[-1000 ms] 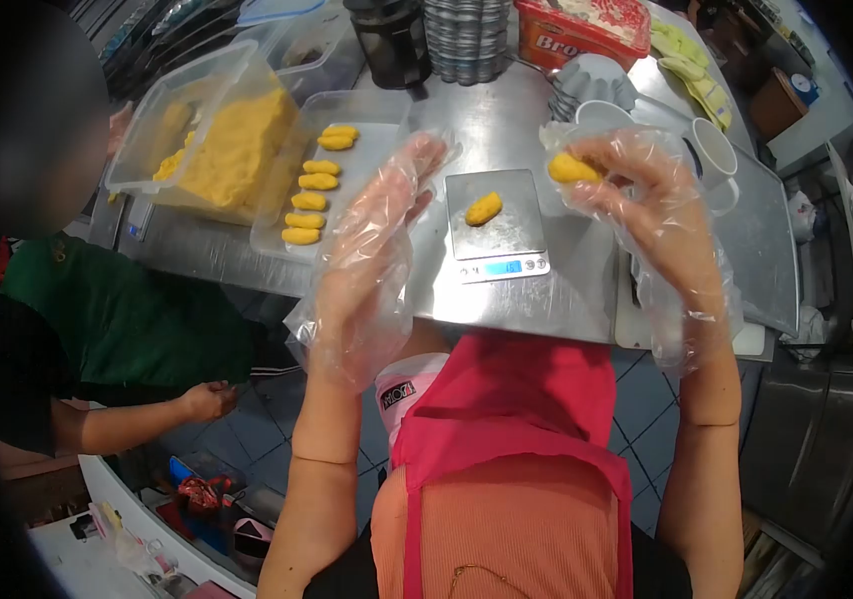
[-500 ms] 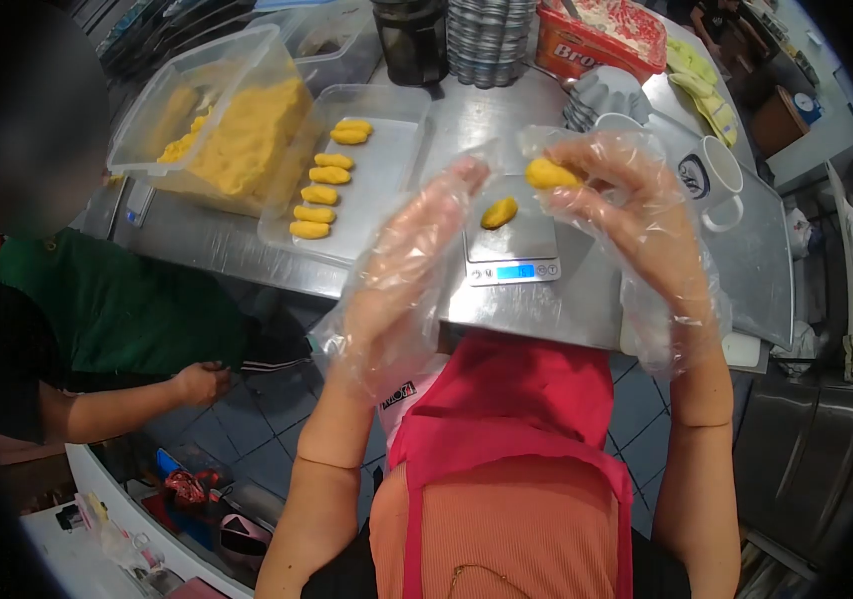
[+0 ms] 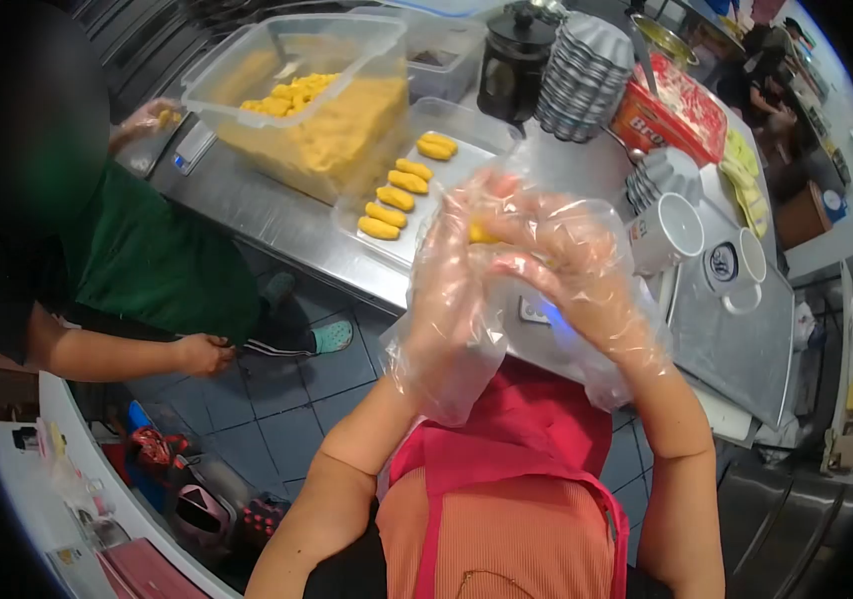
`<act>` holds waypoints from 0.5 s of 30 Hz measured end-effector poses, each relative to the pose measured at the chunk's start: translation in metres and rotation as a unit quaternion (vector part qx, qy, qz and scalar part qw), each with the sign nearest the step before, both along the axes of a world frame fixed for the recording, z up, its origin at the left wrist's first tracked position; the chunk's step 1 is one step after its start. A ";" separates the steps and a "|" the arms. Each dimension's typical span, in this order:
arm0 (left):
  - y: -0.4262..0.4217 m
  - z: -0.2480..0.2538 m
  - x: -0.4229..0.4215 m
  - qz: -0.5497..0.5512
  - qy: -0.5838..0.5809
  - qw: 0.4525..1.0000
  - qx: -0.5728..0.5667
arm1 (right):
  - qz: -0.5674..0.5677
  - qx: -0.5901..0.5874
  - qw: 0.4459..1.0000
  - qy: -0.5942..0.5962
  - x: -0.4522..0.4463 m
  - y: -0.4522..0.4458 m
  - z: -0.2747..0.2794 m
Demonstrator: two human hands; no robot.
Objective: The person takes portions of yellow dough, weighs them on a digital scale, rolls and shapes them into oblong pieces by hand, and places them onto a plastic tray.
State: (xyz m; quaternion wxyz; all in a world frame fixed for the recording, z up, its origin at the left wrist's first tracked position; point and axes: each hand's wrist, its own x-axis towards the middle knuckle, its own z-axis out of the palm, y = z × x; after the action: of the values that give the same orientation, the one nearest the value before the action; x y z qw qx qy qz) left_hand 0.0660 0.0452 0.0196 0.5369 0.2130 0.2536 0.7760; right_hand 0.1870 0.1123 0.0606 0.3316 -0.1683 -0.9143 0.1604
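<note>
One yellow lump [image 3: 483,232] is mostly hidden between the two hands. From far off, I see the left hand [image 3: 453,265] and right hand [image 3: 561,245] together around it, the right fingers curled. I cannot tell how hard they press.

Seven rolls [image 3: 394,198], by my count, look done in a clear tray [image 3: 471,163] just past the left hand. The lump looks unfinished to me. Lots of crumbly yellow dough [image 3: 291,95] fills the big tub [image 3: 257,150] farther left, so plenty is left.

The rolls look smooth, soft and fat like fingers. The gloves [image 3: 461,374] are thin, crinkly plastic. Part of a scale [image 3: 533,309] peeks out under the right hand. Beyond that hand stand shiny, wavy tins [image 3: 581,75].
</note>
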 end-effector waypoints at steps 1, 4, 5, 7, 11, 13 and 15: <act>0.004 -0.005 -0.006 -0.004 -0.049 0.999 0.022 | 0.021 -0.006 1.000 -0.005 -0.002 0.000 0.003; 0.000 -0.009 -0.020 -0.035 -0.127 0.991 0.032 | -0.025 -0.317 0.947 0.046 -0.007 0.005 0.010; -0.004 -0.008 -0.023 -0.051 -0.140 0.989 0.025 | 0.010 -0.263 0.964 0.032 -0.010 0.007 0.001; -0.017 0.000 -0.019 -0.023 -0.028 0.996 0.077 | 0.053 -0.095 0.993 -0.040 -0.023 -0.003 -0.016; -0.032 0.008 -0.019 0.003 0.010 0.995 0.099 | 0.111 0.053 0.979 -0.163 -0.030 -0.059 -0.053; -0.036 -0.003 -0.018 0.027 0.142 0.986 0.084 | 0.125 0.084 0.967 -0.204 -0.035 -0.053 -0.055; -0.034 -0.014 -0.019 -0.014 0.044 0.996 0.079 | 0.114 -0.048 0.980 -0.157 -0.038 -0.026 -0.048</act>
State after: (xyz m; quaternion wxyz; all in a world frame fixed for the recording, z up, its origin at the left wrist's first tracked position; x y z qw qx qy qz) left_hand 0.0469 0.0111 0.0056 0.5179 0.2923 0.2120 0.7755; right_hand 0.1488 0.0863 0.0129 0.1553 -0.1021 -0.9594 0.2122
